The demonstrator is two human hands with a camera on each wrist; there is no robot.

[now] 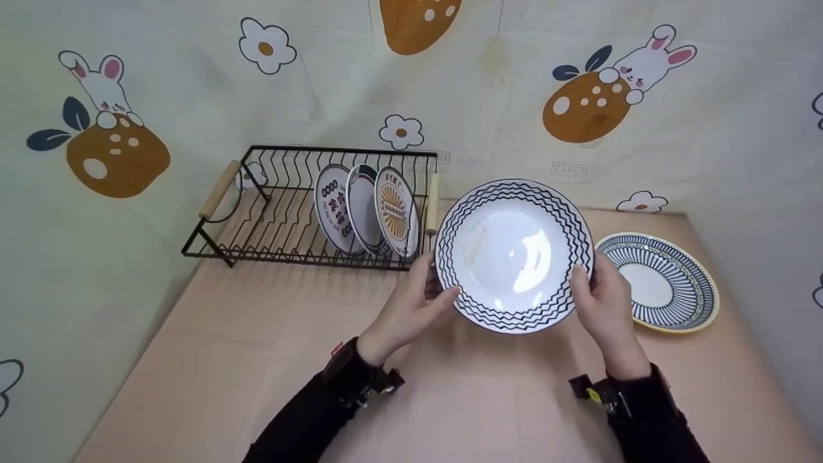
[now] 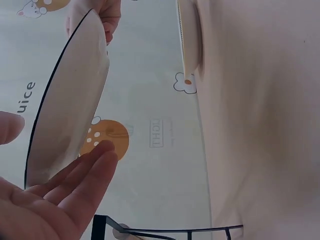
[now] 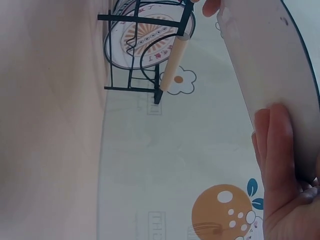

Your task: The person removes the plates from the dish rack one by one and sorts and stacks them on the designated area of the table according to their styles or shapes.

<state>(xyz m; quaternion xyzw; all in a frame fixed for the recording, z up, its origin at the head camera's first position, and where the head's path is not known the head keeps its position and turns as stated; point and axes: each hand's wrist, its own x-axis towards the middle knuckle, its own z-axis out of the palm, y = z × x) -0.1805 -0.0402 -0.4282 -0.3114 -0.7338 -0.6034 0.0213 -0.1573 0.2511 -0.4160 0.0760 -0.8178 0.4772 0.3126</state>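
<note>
Both hands held a round white ceramic plate with black zigzag rim (image 1: 514, 255) tilted above the beige tabletop (image 1: 270, 360). The left hand (image 1: 411, 308) pinched its left edge; the right hand (image 1: 601, 302) curled its fingers (image 3: 272, 145) around the right edge, just beside the black wire dish rack (image 1: 270, 212).

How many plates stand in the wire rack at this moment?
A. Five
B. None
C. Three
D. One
C. The head view shows three plates upright in the right end of the rack, while both the left hand and right hand hold a zigzag plate above the table, and a striped plate lies flat to the right.
</note>
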